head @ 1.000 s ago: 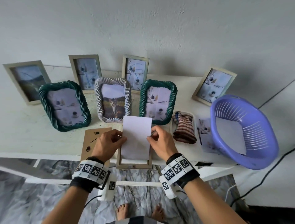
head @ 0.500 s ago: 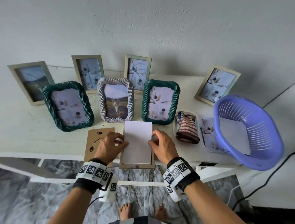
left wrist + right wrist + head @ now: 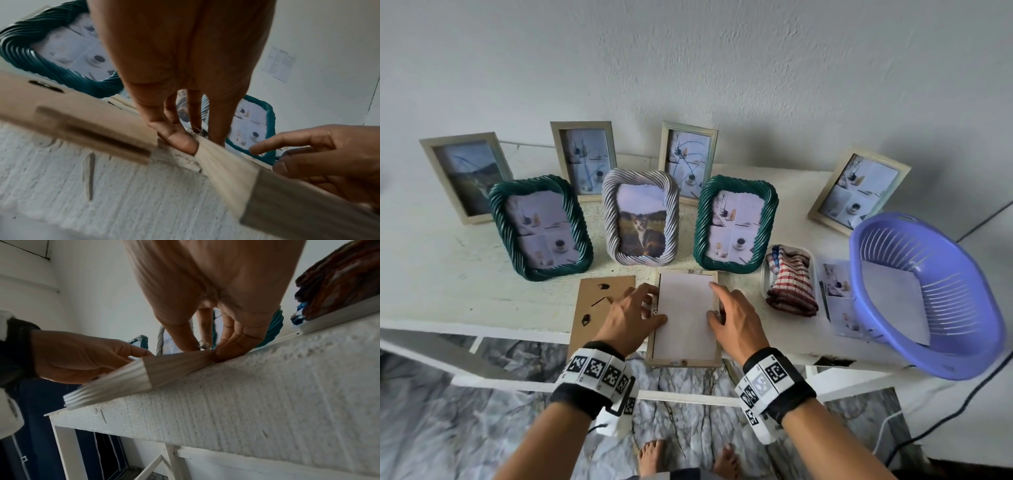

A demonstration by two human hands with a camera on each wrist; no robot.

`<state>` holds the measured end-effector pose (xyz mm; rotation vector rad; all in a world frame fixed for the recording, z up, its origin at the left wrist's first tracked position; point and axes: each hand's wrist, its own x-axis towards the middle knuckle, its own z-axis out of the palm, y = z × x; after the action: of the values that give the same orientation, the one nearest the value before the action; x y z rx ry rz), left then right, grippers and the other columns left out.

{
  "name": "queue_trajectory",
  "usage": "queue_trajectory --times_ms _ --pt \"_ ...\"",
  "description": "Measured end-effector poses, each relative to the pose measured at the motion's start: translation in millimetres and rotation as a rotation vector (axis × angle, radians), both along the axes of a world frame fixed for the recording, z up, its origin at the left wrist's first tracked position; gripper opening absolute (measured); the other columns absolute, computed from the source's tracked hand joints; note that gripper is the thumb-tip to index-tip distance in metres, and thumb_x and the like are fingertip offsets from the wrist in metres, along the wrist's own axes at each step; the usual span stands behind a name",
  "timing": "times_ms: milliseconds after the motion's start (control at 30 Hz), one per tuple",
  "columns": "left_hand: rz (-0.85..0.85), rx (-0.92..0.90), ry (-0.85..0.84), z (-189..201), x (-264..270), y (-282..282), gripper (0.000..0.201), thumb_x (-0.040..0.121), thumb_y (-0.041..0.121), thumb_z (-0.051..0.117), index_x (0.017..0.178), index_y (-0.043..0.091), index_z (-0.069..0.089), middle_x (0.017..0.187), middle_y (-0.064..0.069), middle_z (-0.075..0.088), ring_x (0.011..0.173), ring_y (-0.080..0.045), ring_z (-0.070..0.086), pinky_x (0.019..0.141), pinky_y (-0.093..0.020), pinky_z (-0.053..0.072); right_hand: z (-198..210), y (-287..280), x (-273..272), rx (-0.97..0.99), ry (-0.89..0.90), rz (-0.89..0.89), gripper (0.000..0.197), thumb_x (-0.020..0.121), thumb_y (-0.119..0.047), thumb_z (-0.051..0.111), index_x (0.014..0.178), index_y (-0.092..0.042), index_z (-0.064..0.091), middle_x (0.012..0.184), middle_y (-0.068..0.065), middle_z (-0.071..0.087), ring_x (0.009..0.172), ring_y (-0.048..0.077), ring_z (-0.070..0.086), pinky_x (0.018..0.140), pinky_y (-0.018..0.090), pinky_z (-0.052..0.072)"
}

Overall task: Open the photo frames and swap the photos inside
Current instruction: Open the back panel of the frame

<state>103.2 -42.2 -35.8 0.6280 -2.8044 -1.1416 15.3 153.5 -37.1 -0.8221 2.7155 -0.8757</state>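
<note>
A light wooden frame [image 3: 683,360] lies face down at the table's front edge, its near end overhanging. A photo [image 3: 685,315], white back up, lies flat inside it. My left hand [image 3: 633,311] rests on the frame's left rail with straight fingers and its thumb on the photo. My right hand [image 3: 732,315] is at the right rail, index finger stretched over the photo's corner and thumb pressing the photo. The brown backing board [image 3: 599,308] lies left of the frame. The wrist views show the frame's rail [image 3: 226,162] [image 3: 174,368] under the fingertips.
Two green rope frames [image 3: 541,226] [image 3: 736,222] and a grey rope frame with a cat photo [image 3: 640,219] stand behind, with several wooden frames farther back. At the right are a striped cloth [image 3: 791,284], loose photos [image 3: 839,298] and a purple basket [image 3: 928,294].
The photo, held tilted above the frame by both hands a second ago, now lies flat inside it. Both hands have let go of its edges and press on it.
</note>
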Motion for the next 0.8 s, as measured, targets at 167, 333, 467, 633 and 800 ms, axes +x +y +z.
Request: queue_trajectory --times_ms 167,333,467,633,800 --pt "-0.027 -0.011 0.002 2 -1 3 0.068 0.081 0.018 0.076 0.141 0.022 0.044 0.104 -0.002 0.055 0.080 -0.016 0.057 0.075 -0.023 0.042 0 1 2 0.042 -0.006 0.035 0.039 0.095 -0.019 0.054 0.134 -0.017 0.055 0.111 0.008 0.050 0.087 0.021 0.057 0.069 0.017 0.031" --pt "-0.023 -0.080 -0.025 1 0 7 0.045 0.088 0.015 0.063 0.133 0.017 0.059 0.102 0.000 0.046 0.088 -0.017 0.052 0.083 -0.023 0.039 -2 0 3 0.064 -0.008 0.037 0.042 0.095 -0.021 0.054 0.136 -0.016 0.053 0.115 0.009 0.049 0.091 0.020 0.056 0.072 0.015 0.030" --pt "-0.040 -0.085 -0.001 -3 1 7 0.042 0.090 0.013 0.059 0.132 0.015 0.059 0.104 -0.001 0.046 0.089 -0.019 0.054 0.087 -0.028 0.043 -2 -1 3 0.069 -0.001 0.039 0.042 0.095 -0.020 0.053 0.137 -0.016 0.053 0.114 0.009 0.049 0.090 0.020 0.056 0.071 0.016 0.030" --pt "-0.052 -0.099 0.069 3 4 1 0.039 0.091 0.022 0.062 0.129 0.018 0.060 0.106 -0.008 0.061 0.082 -0.020 0.062 0.080 -0.034 0.051 2 -1 4 0.044 -0.027 0.025 0.042 0.094 -0.020 0.055 0.136 -0.015 0.052 0.110 0.008 0.048 0.087 0.022 0.057 0.072 0.020 0.035" --pt "0.137 -0.170 0.219 10 21 -20 0.027 0.085 0.017 0.071 0.112 0.012 0.071 0.109 -0.013 0.063 0.087 -0.030 0.062 0.080 -0.034 0.046 10 -15 16 -0.019 0.184 -0.030 0.038 0.085 -0.016 0.062 0.122 -0.012 0.059 0.104 0.011 0.053 0.090 0.029 0.051 0.080 0.039 0.050"
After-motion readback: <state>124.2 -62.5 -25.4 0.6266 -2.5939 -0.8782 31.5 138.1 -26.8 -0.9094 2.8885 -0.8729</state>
